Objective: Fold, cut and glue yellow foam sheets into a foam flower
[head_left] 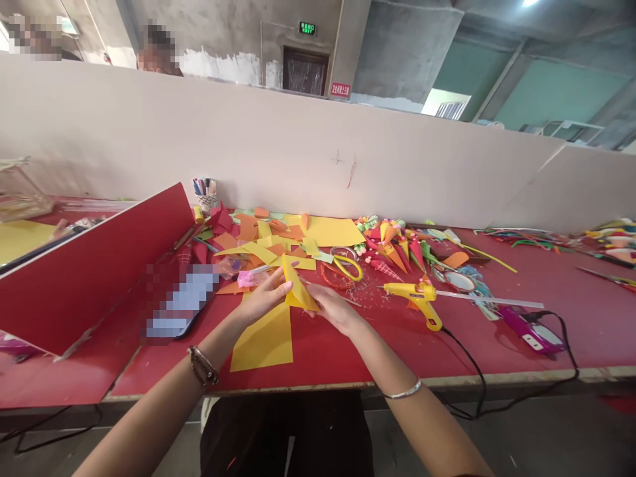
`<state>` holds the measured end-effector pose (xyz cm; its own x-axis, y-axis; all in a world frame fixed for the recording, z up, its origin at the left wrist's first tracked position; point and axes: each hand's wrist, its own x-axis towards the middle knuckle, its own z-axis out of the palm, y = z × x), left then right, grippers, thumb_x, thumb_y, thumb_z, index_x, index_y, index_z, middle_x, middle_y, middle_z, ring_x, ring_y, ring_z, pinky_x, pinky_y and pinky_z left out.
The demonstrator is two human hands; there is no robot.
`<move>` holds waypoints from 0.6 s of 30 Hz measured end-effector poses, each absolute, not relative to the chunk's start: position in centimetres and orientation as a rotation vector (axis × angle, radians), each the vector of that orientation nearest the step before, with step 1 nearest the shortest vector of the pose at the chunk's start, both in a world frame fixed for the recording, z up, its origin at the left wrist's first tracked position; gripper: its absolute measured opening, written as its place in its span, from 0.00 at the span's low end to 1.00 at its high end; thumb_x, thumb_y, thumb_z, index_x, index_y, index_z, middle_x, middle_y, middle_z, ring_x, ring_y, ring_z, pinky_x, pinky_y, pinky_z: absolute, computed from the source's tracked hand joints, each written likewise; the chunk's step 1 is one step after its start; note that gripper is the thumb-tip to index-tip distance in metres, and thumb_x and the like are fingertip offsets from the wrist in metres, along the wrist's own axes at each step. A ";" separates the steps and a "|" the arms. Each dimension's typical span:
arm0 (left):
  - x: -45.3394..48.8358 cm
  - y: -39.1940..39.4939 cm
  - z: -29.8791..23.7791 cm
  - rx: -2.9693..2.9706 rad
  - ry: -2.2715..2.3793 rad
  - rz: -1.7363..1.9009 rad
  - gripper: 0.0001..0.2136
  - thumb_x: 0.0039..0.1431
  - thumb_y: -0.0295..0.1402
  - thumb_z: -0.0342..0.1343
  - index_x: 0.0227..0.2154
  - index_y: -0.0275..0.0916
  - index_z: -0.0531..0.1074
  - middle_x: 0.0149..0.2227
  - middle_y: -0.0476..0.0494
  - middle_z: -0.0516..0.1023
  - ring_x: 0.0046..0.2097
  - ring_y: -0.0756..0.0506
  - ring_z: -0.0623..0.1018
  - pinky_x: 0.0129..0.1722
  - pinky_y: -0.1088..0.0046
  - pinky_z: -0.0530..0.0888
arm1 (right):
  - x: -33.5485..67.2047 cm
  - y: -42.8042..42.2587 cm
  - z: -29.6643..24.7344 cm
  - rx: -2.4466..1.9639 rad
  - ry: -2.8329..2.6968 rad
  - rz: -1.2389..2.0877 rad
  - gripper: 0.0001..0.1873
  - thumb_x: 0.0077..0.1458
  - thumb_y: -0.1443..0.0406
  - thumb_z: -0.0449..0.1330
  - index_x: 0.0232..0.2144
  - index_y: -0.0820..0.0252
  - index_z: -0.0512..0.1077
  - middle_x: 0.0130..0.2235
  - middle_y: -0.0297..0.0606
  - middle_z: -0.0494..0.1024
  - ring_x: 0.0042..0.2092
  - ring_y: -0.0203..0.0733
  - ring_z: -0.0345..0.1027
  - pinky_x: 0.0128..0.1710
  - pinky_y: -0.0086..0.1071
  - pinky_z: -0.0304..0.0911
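Note:
Between my two hands is a piece of yellow paper (297,291), bent into a pointed, cone-like shape and lifted above the table. My left hand (265,297) grips its left side, with the thumb against the paper. On the right, my right hand (330,305) holds the lower edge, its fingertips partly hidden behind the paper. A flat sheet of yellow paper (263,341) lies on the red table just below my hands. Behind them spreads a pile of orange and yellow paper scraps (268,248).
To the right sit a yellow glue gun (415,297), a purple power strip (534,331) and a heap of small paper cones (397,248). Left are a phone (183,301) and a red divider board (109,265). A pen cup (205,195) stands at the back.

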<state>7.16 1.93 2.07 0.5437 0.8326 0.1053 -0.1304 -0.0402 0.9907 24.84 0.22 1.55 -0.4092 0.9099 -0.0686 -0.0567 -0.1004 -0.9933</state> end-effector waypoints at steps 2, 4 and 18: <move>7.2 2.6 2.2 1.386 0.698 0.889 0.28 0.54 0.45 0.48 0.56 0.43 0.49 0.47 0.37 0.68 0.45 0.43 0.71 0.41 0.67 0.69 | 24.7 0.7 2.3 -1.007 -1.585 1.434 0.21 0.46 0.54 0.56 0.42 0.57 0.64 0.42 0.38 0.69 0.41 0.36 0.63 0.37 0.29 0.59; 7.2 3.2 2.4 1.410 0.762 0.910 0.27 0.54 0.45 0.47 0.55 0.42 0.51 0.47 0.38 0.68 0.45 0.43 0.70 0.41 0.68 0.69 | 24.5 1.0 3.1 -1.015 -1.744 1.248 0.29 0.43 0.56 0.60 0.48 0.54 0.59 0.49 0.39 0.65 0.48 0.38 0.59 0.45 0.32 0.57; 6.4 5.8 1.5 1.466 0.807 0.806 0.19 0.49 0.34 0.50 0.46 0.38 0.64 0.38 0.44 0.74 0.39 0.47 0.73 0.38 0.71 0.68 | 25.7 6.2 1.0 -1.187 -1.297 1.194 0.17 0.44 0.53 0.55 0.25 0.62 0.66 0.24 0.34 0.71 0.28 0.39 0.66 0.27 0.29 0.59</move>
<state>6.42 5.79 1.54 0.5166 0.8559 0.0228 0.0235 -0.0409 0.9989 25.70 6.19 1.00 -0.0502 0.9979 0.0399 0.0430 0.0421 -0.9982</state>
